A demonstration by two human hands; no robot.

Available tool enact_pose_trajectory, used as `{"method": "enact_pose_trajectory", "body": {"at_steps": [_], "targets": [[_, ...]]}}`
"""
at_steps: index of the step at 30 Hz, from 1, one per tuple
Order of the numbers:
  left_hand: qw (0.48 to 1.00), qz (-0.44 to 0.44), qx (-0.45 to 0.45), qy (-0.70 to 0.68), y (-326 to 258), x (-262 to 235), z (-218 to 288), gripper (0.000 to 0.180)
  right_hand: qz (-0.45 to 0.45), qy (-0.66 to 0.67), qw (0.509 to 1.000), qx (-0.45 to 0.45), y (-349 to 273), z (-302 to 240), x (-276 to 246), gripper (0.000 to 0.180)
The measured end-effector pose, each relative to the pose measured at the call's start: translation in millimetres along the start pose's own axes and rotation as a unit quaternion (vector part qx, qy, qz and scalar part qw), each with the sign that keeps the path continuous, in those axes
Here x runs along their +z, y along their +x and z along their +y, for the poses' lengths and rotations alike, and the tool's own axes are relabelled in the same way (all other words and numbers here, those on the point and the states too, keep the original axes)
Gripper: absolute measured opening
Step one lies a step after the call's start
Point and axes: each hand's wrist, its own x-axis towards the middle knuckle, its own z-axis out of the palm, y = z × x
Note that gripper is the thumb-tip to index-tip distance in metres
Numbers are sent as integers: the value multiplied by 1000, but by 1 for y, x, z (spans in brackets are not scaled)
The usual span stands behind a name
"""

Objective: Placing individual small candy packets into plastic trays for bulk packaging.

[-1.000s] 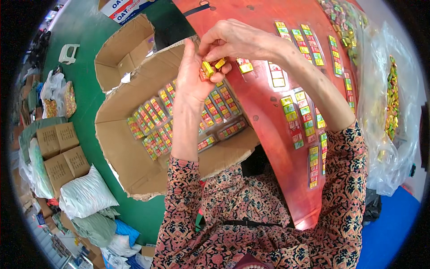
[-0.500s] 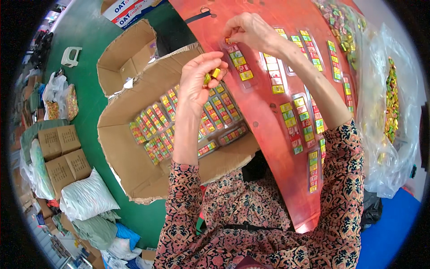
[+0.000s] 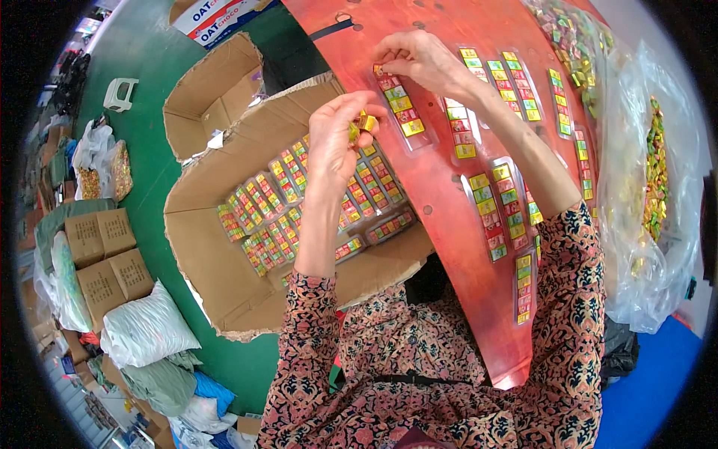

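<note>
My left hand (image 3: pixel 331 138) is curled around several small foil-wrapped cubes (image 3: pixel 367 123) in gold and green, above the edge between carton and table. At the far end of a clear plastic tray (image 3: pixel 404 107) filled with a row of wrapped cubes, my right hand (image 3: pixel 428 66) has its fingertips closed at a small wrapped cube (image 3: pixel 378 69). Whether that cube is gripped or just pressed into the tray is partly hidden by the fingers. More filled trays (image 3: pixel 488 217) lie on the red table (image 3: pixel 441 191) beneath and beside my right forearm.
On my left stands an open cardboard carton (image 3: pixel 217 288) holding rows of filled trays. A smaller open box (image 3: pixel 183 97) is beyond it. Clear plastic bags (image 3: pixel 624 247) of loose wrapped cubes line the table's right side. Boxes and a white sack (image 3: pixel 146 322) sit on the green floor.
My left hand has shifted slightly right, closer to the tray, with the cubes still in it. My right hand stays at the tray's far end, its fingers slightly lower.
</note>
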Motion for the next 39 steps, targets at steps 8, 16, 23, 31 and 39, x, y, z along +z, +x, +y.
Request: {"method": "enact_pose_trajectory", "body": {"at_steps": [8,16,23,31,39], "targets": [[959,-79,-113,-249,8,-20,2,39,-13,586,799,132,-7,0,-17,27],[919,-71,-138,-363,6,-18,1,47,-26,415,897,153,-22,-22,-8,27],[943,31,-102,-314,4,-4,2,48,-75,308,945,80,-27,-38,-1,24],[930,63,-61,-356,6,-1,3,31,4,-3,1000,11,-25,-55,-10,17],[913,67,-10,-401,8,3,6,23,40,78,995,45,-20,-49,-3,17]]}}
